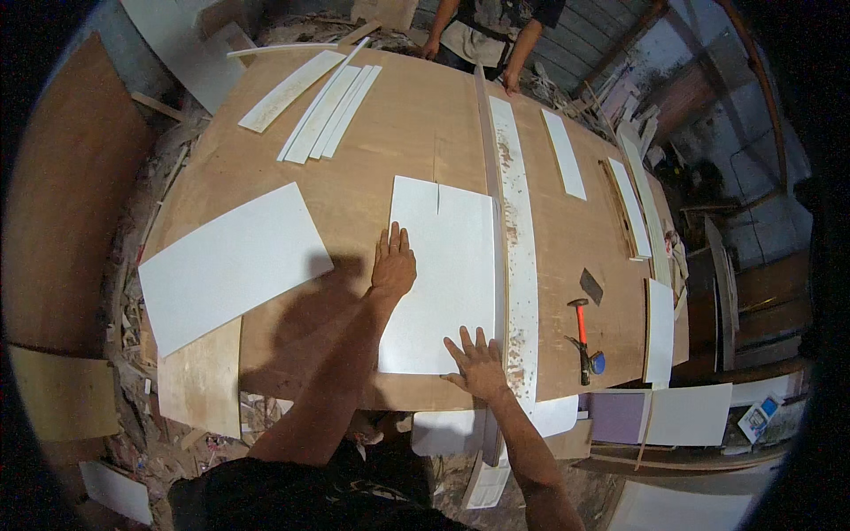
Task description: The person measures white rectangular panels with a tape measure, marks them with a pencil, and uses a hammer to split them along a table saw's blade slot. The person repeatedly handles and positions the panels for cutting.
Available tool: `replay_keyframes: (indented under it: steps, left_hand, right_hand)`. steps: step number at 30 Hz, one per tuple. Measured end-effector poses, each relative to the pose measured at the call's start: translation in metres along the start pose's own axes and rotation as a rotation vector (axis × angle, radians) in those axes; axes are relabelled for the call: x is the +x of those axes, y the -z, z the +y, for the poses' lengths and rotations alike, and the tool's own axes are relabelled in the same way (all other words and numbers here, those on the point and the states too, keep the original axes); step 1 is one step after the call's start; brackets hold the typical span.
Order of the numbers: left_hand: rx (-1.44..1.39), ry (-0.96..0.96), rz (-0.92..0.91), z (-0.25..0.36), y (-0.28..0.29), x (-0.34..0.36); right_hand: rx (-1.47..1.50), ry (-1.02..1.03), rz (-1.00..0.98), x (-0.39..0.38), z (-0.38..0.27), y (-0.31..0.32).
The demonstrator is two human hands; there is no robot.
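Note:
A white rectangular board (443, 283) lies flat on the large brown plywood tabletop (354, 177). A thin dark slit enters its far edge, in line with a narrow slot (436, 155) in the tabletop; a blade may be there, but I cannot make it out. My left hand (395, 263) rests flat on the board's left edge, fingers stretched forward. With fingers spread, my right hand (478, 367) presses on the near right corner. The board's right side runs along a long straight rail (498, 221), beside which lies a stained white strip (516, 230).
Another white panel (235, 265) lies at the left. Several narrow white strips (328, 115) sit at the far left. On the right are an orange-handled hammer (581, 332), a tape measure (598, 363) and a dark plate (591, 285). A co-worker's hand (511, 81) touches the far edge.

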State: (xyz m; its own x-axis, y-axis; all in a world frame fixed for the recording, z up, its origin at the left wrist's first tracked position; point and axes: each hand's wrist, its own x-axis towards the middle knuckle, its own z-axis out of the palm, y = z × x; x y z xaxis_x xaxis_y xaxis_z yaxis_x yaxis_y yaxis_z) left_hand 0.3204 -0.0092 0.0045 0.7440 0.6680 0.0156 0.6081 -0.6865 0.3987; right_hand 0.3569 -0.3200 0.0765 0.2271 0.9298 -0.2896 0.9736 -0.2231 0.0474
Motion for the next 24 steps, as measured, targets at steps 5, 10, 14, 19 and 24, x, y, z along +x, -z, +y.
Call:
replay_keyframes:
  steps: [5,10,14,19,24]
  left_hand:
    - [0.05,-0.027,-0.002,-0.009,-0.005,0.026]
    - [0.005,-0.078,0.051,-0.02,-0.012,0.055]
    - [-0.005,-0.109,0.077,-0.028,-0.013,0.072]
    - [-0.035,-0.158,0.044,-0.036,0.0,0.093]
    - [-0.025,-0.14,-0.057,-0.039,0.007,0.119]
  right_hand:
    - [0.014,-0.012,0.034,0.018,0.009,0.006]
    - [0.041,-0.019,0.016,0.039,0.021,0.011]
    - [0.063,-0.023,0.049,0.054,0.028,0.012]
    - [0.033,-0.024,0.025,0.072,0.04,0.017]
    - [0.043,-0.025,0.041,0.092,0.052,0.02]
